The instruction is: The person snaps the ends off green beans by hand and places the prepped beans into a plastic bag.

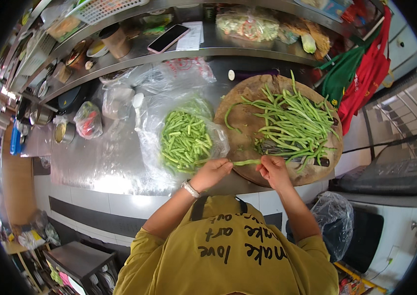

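Observation:
One green bean (246,162) stretches between my two hands, over the near left edge of a round wooden chopping board (239,147). My left hand (214,172) grips its left end, beside an open clear plastic bag (220,138) that holds cut bean pieces (184,140). At the bean's right end, the fingers of my right hand (274,171) pinch it. A heap of long whole green beans (297,121) covers the right part of the board. Partly under the heap lies a knife; its dark handle (322,162) shows. One curved bean (229,118) lies apart at the left of the board.
Behind the board lies an eggplant (254,74). Bagged red vegetables (88,120), a metal pot (64,132) and a white spoon (138,107) are on the steel counter (112,158). A steel shelf (208,51) above holds a phone (168,38) and a bag of vegetables (247,27).

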`<state>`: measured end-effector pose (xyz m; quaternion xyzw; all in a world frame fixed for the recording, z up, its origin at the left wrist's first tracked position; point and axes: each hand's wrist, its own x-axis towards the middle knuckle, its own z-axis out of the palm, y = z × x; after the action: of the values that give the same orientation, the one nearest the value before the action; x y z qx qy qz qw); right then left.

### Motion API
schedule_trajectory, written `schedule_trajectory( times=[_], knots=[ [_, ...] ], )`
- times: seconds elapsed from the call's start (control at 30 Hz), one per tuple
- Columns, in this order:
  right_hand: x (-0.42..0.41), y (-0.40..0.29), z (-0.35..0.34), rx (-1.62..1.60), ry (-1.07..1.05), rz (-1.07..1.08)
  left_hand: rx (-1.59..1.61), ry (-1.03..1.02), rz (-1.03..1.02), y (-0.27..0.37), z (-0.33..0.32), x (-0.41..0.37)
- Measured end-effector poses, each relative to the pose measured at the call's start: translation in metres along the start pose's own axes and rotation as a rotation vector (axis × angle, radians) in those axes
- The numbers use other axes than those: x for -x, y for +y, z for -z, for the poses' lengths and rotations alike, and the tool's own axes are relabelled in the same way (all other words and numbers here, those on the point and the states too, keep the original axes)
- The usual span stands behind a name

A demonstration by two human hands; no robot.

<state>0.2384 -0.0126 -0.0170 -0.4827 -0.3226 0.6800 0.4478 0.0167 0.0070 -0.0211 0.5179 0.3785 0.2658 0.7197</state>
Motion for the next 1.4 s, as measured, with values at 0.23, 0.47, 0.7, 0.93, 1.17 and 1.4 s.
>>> schedule_trajectory(
  times=[0.23,0.47,0.7,0.93,1.17,1.4],
  knots=[
    [-0.051,0.013,0.02,0.882,0.427,0.657,0.481,0.15,0.13,-0.001,-0.006,0.005],
    [-0.01,-0.002,-0.051,0.389,0.031,0.239,0.447,0.096,0.123,0.005,-0.016,-0.002],
    [-0.01,-0.019,-0.034,-0.777,-0.454,-0.355,0.36,0.032,0.154,-0.009,0.01,0.011],
    [-0.001,-0.015,-0.081,0.017,-0.136,-0.039,0.666,-0.083,0.241,0.016,0.016,0.022],
    [-0.002,-0.002,-0.113,0.957,-0.266,0.615,0.614,0.105,0.276,0.017,0.018,0.03],
    [-0.014,0.011,-0.16,0.95,-0.341,0.534,0.328,0.52,-0.087,-0.036,0.061,0.031]
  ],
)
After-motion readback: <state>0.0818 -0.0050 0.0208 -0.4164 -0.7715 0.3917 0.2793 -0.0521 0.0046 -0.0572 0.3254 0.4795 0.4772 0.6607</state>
